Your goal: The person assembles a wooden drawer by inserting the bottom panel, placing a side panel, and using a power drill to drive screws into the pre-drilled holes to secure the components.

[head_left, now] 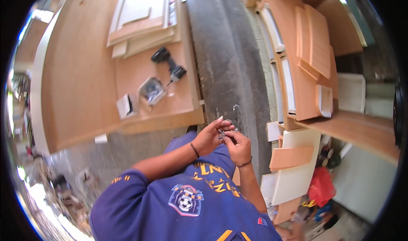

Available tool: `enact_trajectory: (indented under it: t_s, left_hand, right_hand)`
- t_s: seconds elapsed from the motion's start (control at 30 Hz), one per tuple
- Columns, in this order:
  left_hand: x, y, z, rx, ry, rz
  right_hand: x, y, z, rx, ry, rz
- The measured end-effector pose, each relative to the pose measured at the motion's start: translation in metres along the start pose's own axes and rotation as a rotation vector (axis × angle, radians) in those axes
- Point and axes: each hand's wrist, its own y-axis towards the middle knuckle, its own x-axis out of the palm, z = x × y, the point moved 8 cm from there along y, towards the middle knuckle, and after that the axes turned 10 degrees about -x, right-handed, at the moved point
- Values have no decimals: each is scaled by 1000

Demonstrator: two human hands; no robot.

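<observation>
curled fingers (233, 134) hold slim silvery pieces (221, 133) above scuffed grey concrete (225, 49).

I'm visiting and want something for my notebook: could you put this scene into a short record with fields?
Left grip: at small metallic pieces; exact hold unclear
Right grip: pinching the same pieces
Worktop: wooden, left of the person
On worktop: black power drill, clear container, stacked boards
Right side: wooden unit bearing panels; red bag toward lower right
</observation>
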Motion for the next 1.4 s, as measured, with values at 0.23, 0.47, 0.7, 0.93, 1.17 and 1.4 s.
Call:
enact_trajectory:
  t_s: [0.23,0.47,0.7,0.93,1.17,1.4]
  left_hand:
    - [46,-1,5,49,-187,101]
    - [68,9,57,190,-312,-18]
    - [55,23,123,257,-412,34]
    - [34,55,209,295,-482,97]
    - [3,84,260,310,-564,171]
    - [-81,95,295,274,-400,395]
  right_hand:
    - [-22,17,-88,-320,-292,-120]
    - [-21,78,-137,-459,-369,-259]
    - [3,157,-121,-424,-409,-353]
    - [55,256,-94,-448,-426,-589]
    - [65,334,-83,-317,-269,-561]
    - [-67,438,20,21,-291,-91]
